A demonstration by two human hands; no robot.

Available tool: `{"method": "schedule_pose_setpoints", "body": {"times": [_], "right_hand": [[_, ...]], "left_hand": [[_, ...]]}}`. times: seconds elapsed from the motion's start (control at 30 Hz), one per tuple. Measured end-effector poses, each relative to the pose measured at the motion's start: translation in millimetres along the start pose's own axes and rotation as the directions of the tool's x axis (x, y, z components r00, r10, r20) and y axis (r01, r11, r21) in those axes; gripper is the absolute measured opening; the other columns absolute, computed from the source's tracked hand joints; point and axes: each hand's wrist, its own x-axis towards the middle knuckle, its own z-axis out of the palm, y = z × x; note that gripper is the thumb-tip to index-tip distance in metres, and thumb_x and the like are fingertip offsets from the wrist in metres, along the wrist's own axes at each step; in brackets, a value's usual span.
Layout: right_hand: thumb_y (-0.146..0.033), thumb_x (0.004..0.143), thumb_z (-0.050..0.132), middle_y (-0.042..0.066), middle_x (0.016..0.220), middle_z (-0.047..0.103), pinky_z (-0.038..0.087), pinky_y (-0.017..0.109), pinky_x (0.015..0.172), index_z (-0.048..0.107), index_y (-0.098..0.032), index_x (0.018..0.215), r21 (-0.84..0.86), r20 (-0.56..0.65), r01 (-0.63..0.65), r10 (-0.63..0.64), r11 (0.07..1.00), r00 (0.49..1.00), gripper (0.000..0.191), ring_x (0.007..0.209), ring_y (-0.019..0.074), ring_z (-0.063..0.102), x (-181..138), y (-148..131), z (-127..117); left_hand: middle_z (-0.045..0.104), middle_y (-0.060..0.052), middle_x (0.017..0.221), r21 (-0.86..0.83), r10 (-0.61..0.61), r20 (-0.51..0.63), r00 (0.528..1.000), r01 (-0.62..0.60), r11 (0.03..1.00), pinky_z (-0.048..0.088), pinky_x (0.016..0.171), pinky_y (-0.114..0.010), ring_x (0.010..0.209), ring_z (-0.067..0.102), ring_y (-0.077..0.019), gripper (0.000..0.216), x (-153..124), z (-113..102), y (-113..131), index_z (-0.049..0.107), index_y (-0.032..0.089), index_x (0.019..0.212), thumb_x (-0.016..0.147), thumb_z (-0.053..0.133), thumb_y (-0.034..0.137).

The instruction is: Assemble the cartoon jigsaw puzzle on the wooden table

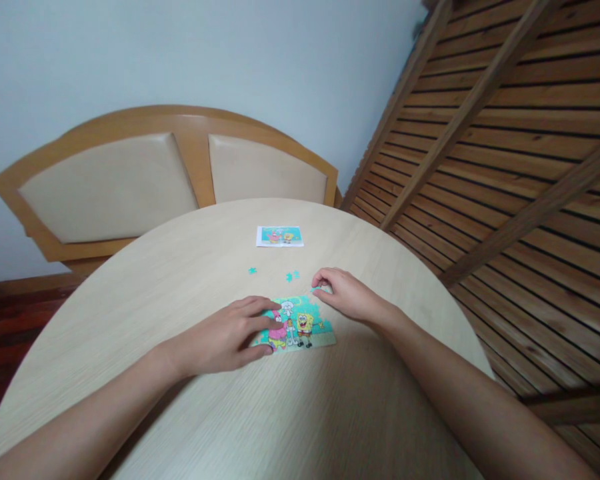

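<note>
A cartoon jigsaw puzzle [305,328] lies flat on the table, mostly assembled, with a yellow square figure, a pink figure and a pale turquoise one on a turquoise ground. My left hand [233,333] rests over its left side, fingers spread and touching the picture. Above the upper right corner, my right hand [345,291] pinches a small turquoise puzzle piece [314,289] between thumb and fingers. Beyond the puzzle lie a few loose turquoise pieces: one puzzle piece [253,271] to the left and a small group of pieces [289,277] nearer the middle.
A printed reference picture [280,236] of the same cartoon lies farther back on the round wooden table [180,260]. Behind the table stands a bench with padded backrest [110,187] against a pale wall. A slatted wooden partition [505,167] rises along the right.
</note>
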Motion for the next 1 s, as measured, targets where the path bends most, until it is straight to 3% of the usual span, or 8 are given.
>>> {"method": "schedule_pose_setpoints", "body": {"times": [0.13,0.2,0.3,0.4,0.57,0.73,0.9,1.0], "right_hand": [[-0.014,0.09,0.059,0.009,0.105,0.071,0.047,0.037,0.092,0.069,-0.018,0.103,-0.047,-0.104,0.017,-0.022,0.999,0.994,0.016,0.101,0.0229,0.064,3,0,10],[-0.018,0.096,0.053,0.01,0.119,0.07,0.045,0.04,0.1,0.069,-0.019,0.115,-0.058,-0.125,0.047,-0.054,0.997,0.991,0.025,0.112,0.024,0.061,4,-1,16],[-0.027,0.104,0.043,0.01,0.146,0.058,0.038,0.049,0.109,0.06,-0.024,0.138,-0.081,-0.057,0.096,-0.101,0.992,0.993,0.039,0.133,0.0271,0.05,4,-6,22],[-0.033,0.106,0.038,0.006,0.157,0.047,0.031,0.056,0.112,0.055,-0.03,0.145,-0.124,0.059,0.117,-0.11,0.985,0.992,0.042,0.141,0.0307,0.042,3,-12,23],[-0.04,0.107,0.037,0.008,0.155,0.05,0.034,0.054,0.112,0.058,-0.028,0.142,-0.181,0.046,0.065,-0.058,0.981,0.997,0.042,0.141,0.0293,0.044,2,-10,20],[-0.039,0.105,0.043,0.01,0.152,0.054,0.039,0.052,0.11,0.067,-0.025,0.13,-0.235,0.034,0.107,-0.102,0.966,0.994,0.037,0.139,0.0291,0.048,0,0,6],[-0.037,0.101,0.053,0.01,0.14,0.064,0.043,0.05,0.108,0.075,-0.023,0.117,-0.223,0.087,0.24,-0.225,0.945,0.97,0.03,0.131,0.0289,0.055,-5,8,-15],[-0.035,0.099,0.058,0.011,0.133,0.068,0.047,0.046,0.105,0.078,-0.022,0.11,-0.191,0.125,0.302,-0.282,0.934,0.951,0.027,0.124,0.0276,0.06,-7,10,-24]], "left_hand": [[0.059,-0.013,0.134,0.015,-0.006,0.006,1.0,0.006,1.0,0.049,0.106,-0.05,0.124,0.057,-0.0307,0.036,1,0,1,0.065,0.024,0.128,0.094,0.067,0.033],[0.06,-0.012,0.132,0.008,-0.01,0.011,1.0,0.01,1.0,0.049,0.105,-0.049,0.123,0.057,-0.0301,0.033,1,-1,2,0.066,0.024,0.126,0.094,0.067,0.034],[0.06,-0.011,0.132,-0.041,-0.032,0.007,0.999,0.033,0.999,0.049,0.106,-0.044,0.123,0.058,-0.0264,0.03,0,-5,0,0.066,0.024,0.126,0.098,0.062,0.033],[0.062,-0.009,0.132,-0.056,-0.089,-0.05,0.995,0.087,0.995,0.05,0.106,-0.042,0.122,0.059,-0.0241,0.029,-3,-9,-9,0.064,0.025,0.127,0.102,0.056,0.035],[0.06,-0.012,0.141,0.067,-0.267,-0.274,0.924,0.295,0.953,0.047,0.11,-0.051,0.129,0.056,-0.0282,0.041,-8,-4,-47,0.054,0.02,0.139,0.104,0.048,0.04],[0.055,-0.015,0.148,0.176,-0.297,-0.251,0.921,0.345,0.922,0.041,0.116,-0.051,0.137,0.051,-0.0309,0.051,-3,10,-80,0.051,0.012,0.146,0.104,0.041,0.041],[0.069,-0.011,0.131,0.202,-0.331,-0.256,0.908,0.385,0.9,0.05,0.105,-0.047,0.119,0.064,-0.0283,0.041,0,3,-71,0.072,0.017,0.114,0.104,0.041,0.04],[0.073,-0.008,0.116,0.175,-0.402,-0.246,0.882,0.448,0.877,0.054,0.091,-0.043,0.104,0.068,-0.0267,0.032,-4,-5,-62,0.073,0.02,0.099,0.101,0.047,0.038]]}}
